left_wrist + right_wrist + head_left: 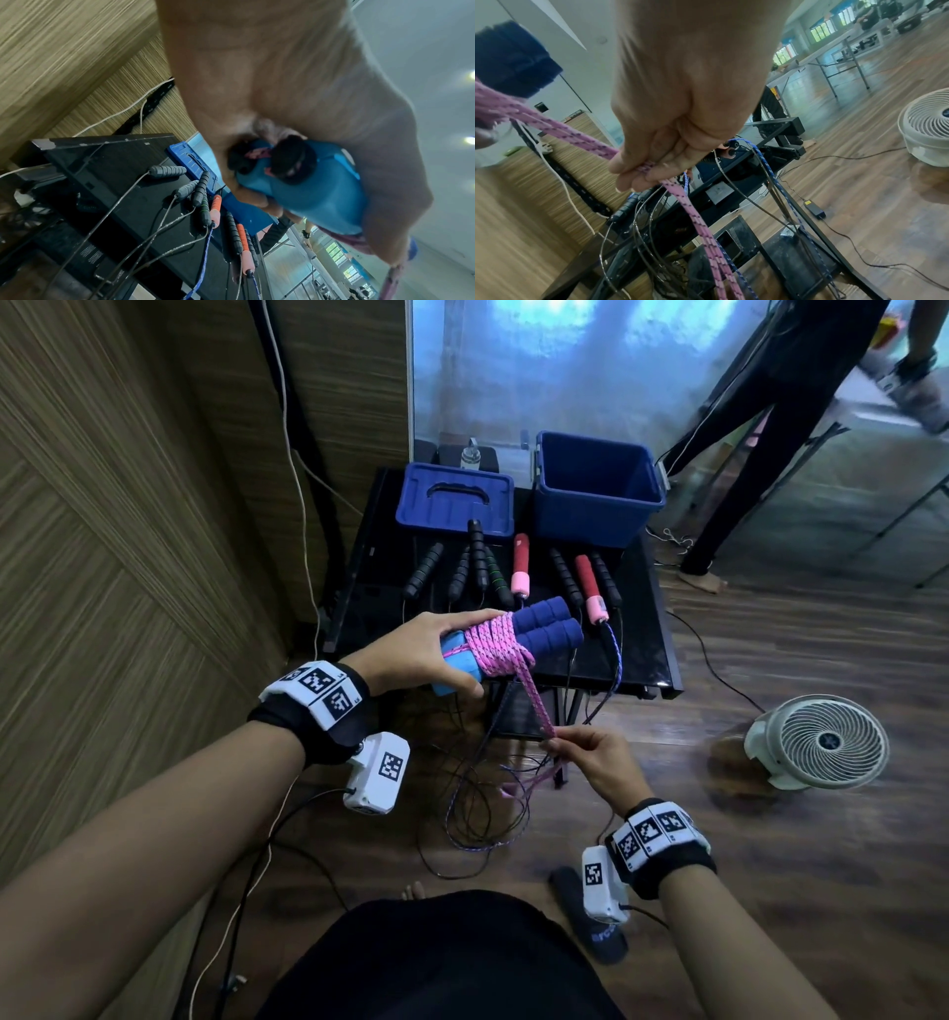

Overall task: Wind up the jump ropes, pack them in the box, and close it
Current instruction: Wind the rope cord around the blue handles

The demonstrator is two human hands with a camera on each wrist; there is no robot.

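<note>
Glossy black table (pixel 642 629); left hand (pixel 416 654) grips foam handles (pixel 544 626), right hand (pixel 595 762) pinches braided pink rope (pixel 534 698).

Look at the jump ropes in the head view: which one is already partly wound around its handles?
The pink rope, coiled around the blue foam handles in the left hand. The other ropes' handles lie on the black table, cords hanging loose.
</note>
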